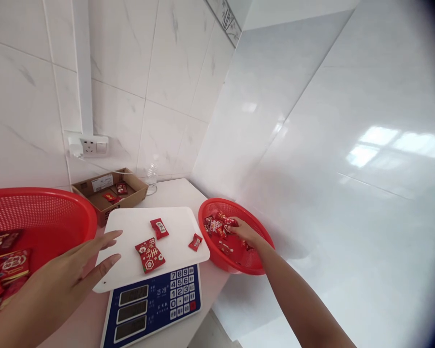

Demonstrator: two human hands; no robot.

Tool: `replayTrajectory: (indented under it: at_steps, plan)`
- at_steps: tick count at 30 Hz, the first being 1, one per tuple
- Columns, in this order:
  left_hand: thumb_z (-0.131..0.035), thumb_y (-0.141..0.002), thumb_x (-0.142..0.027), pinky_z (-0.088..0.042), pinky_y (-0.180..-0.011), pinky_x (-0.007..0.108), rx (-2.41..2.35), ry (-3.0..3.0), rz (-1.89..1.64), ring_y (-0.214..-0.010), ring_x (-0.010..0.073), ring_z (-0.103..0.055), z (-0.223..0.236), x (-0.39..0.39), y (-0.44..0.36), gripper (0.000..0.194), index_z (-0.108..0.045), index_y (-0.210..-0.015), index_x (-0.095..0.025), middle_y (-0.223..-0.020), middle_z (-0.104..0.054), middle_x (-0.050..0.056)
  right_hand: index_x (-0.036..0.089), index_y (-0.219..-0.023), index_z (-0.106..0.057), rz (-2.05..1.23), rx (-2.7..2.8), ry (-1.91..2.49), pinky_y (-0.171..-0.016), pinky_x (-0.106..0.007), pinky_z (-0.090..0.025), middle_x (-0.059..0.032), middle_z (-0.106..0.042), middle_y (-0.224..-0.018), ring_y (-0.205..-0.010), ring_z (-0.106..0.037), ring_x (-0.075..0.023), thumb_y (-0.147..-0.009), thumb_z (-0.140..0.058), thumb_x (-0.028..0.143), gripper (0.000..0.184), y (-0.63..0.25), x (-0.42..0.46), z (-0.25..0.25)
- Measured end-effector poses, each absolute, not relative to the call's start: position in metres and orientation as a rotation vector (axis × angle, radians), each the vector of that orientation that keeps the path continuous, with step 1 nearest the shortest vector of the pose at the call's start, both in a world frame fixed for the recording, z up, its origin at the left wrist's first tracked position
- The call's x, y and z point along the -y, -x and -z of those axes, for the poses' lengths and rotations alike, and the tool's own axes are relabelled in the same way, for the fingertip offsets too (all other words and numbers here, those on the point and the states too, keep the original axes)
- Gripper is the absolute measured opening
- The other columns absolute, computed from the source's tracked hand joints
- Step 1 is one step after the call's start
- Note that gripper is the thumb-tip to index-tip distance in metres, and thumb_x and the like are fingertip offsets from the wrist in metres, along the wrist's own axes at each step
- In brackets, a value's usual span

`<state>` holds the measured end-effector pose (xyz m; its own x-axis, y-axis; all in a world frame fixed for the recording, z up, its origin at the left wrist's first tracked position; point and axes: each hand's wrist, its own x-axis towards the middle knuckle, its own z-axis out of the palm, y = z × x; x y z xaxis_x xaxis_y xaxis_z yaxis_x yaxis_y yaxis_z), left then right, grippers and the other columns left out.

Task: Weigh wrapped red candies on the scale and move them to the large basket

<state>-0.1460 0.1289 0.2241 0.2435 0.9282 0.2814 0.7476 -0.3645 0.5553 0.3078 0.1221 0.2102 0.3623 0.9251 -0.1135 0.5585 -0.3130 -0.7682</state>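
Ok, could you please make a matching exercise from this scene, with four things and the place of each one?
Things:
1. Right hand
2. White plastic board
3. Cardboard box
4. Plastic bottle

Places:
A. On top of the digital scale
B. Behind the board, holding a few red packets
C. Beside the box, at the back of the counter
D. Inside the small red basket

Right pairs: 1-D, 2-A, 3-B, 4-C

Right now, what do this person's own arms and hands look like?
Neither the left hand nor the right hand wears a glove, and the right forearm is bare, with no sleeve in view. No ring, watch or bracelet shows on either hand. These are plain human hands, with no cables or markings.
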Motion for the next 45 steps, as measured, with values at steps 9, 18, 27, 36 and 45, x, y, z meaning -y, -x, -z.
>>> replayTrajectory:
  at_steps: [9, 18, 27, 36, 45]
  plan:
    - [-0.038, -0.087, -0.058, -0.046, -0.097, 0.048, -1.514, -2.162, -0.661, -0.112, 0.0297, -0.06, -0.229, -0.125, 0.145, 0.051, -0.051, -0.129, -0.031, -0.13, -0.061, 0.004, 0.021, -0.099, -0.062, -0.693, 1.162, 1.773, -0.071, -0.033, -0.057, -0.0065, -0.069, -0.103, -0.09, -0.067, -0.0213, -0.081, -0.057, 0.04, 0.027, -0.257, -0.13, -0.236]
    - [-0.036, -0.087, -0.063, -0.047, -0.097, 0.046, -1.507, -2.149, -0.646, -0.117, 0.0271, -0.058, -0.231, -0.121, 0.148, 0.052, -0.048, -0.131, -0.039, -0.131, -0.061, -0.001, 0.035, -0.127, -0.054, 0.013, 2.229, 1.825, -0.073, -0.026, -0.05, -0.0012, -0.061, -0.121, -0.098, -0.063, -0.0173, -0.087, -0.045, 0.015, 0.046, -0.152, -0.129, -0.232]
    - [-0.036, -0.086, -0.065, -0.047, -0.096, 0.045, -1.493, -2.149, -0.671, -0.113, 0.0255, -0.06, -0.228, -0.121, 0.15, 0.051, -0.046, -0.131, -0.042, -0.131, -0.06, -0.004, 0.03, -0.131, -0.049, 0.325, 2.473, 1.989, -0.061, -0.023, -0.044, -0.0026, -0.057, -0.128, -0.104, -0.059, -0.0184, -0.078, -0.045, 0.001, 0.06, -0.147, -0.132, -0.228]
    - [-0.036, -0.088, -0.061, -0.05, -0.092, 0.043, -1.475, -2.19, -0.675, -0.112, 0.0278, -0.061, -0.232, -0.117, 0.15, 0.053, -0.046, -0.133, -0.037, -0.131, -0.06, 0.001, 0.024, -0.127, -0.053, -0.185, 2.154, 1.83, -0.088, -0.03, -0.047, -0.0057, -0.056, -0.13, -0.109, -0.058, -0.0186, -0.087, -0.04, 0.01, 0.045, -0.143, -0.138, -0.221]
    - [-0.036, -0.087, -0.063, -0.047, -0.095, 0.046, -1.465, -2.12, -0.626, -0.114, 0.0278, -0.059, -0.234, -0.117, 0.149, 0.053, -0.045, -0.133, -0.039, -0.133, -0.059, 0.0, 0.027, -0.126, -0.055, -0.305, 1.976, 1.755, -0.097, -0.034, -0.044, -0.0028, -0.06, -0.129, -0.114, -0.057, -0.0181, -0.085, -0.04, 0.012, 0.046, -0.149, -0.138, -0.224]
